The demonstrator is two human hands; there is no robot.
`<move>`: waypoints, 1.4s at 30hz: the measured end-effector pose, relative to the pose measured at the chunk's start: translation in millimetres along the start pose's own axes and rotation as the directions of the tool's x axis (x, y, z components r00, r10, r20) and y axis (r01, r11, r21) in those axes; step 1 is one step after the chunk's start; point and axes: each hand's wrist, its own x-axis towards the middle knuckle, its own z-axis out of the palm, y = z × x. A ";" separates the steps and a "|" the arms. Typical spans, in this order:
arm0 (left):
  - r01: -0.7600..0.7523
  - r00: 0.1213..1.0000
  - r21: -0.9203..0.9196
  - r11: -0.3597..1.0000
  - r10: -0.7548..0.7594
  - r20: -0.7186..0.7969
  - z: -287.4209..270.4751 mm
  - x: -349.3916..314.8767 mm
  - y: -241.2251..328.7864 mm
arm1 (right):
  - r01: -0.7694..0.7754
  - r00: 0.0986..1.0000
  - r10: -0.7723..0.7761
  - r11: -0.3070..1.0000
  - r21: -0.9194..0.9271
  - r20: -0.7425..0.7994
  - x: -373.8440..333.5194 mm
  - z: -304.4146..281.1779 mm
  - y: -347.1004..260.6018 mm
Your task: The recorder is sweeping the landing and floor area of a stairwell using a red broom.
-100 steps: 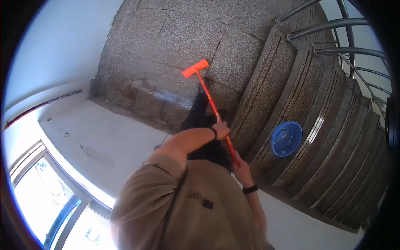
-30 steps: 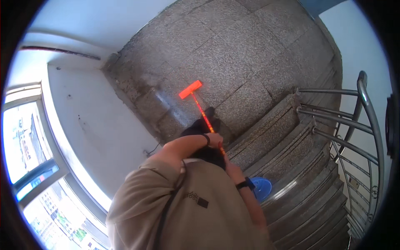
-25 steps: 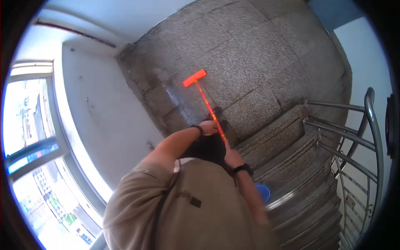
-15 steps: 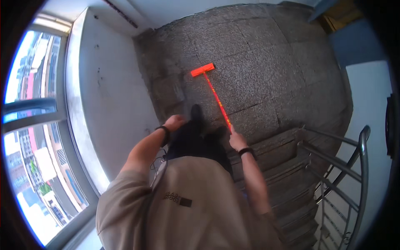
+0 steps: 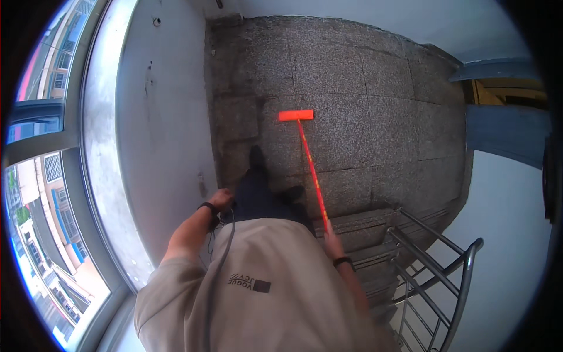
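Observation:
My right hand is closed round the upper end of the red-and-yellow pole of a mop, low and to the right of my body. The pole slants away from me to the mop's bright orange, bar-shaped head, which is down at the speckled floor. My left hand hangs by my left hip with its fingers curled in, and nothing shows in them. Close to it, a thin dark cable runs down along my shirt. Both wrists wear dark bands.
Stone tiles cover the landing. A pale wall and a window are on the left. Stairs go down on the right beside a metal railing. At the far right is a blue-grey panel.
My view has shifted forward over the landing, and the railing now sits lower and further left. My left hand has dropped back toward my hip. The mop head appears squarer across the view.

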 end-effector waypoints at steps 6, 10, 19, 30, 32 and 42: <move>-0.145 0.984 -0.289 0.946 0.106 -0.144 -52.5 38.0 41.0 | 0.042 0.989 -0.048 0.998 -0.046 -0.140 132.5 -77.9 -105.3; -0.227 0.965 -0.474 0.851 0.130 -0.227 -87.8 37.3 65.7 | -0.056 0.995 0.070 0.978 0.199 -0.064 195.0 -142.3 -182.9; -0.119 0.986 -0.490 0.863 0.044 -0.163 -106.7 57.8 44.7 | -0.113 0.993 0.115 0.977 0.179 -0.001 157.3 -135.7 -188.6; -0.080 0.990 -0.559 0.825 0.001 -0.141 -102.5 63.7 40.7 | -0.063 0.998 0.063 0.998 0.012 0.020 72.7 -81.3 -106.6; -0.116 0.985 -0.568 0.815 0.022 -0.169 -102.7 59.7 45.1 | -0.003 1.000 0.003 1.000 0.000 -0.021 108.6 -96.1 -117.1; -0.047 0.978 -0.611 0.790 -0.088 -0.188 -130.9 20.4 101.3 | -0.071 0.997 0.069 0.993 0.097 0.019 276.4 -248.1 -246.0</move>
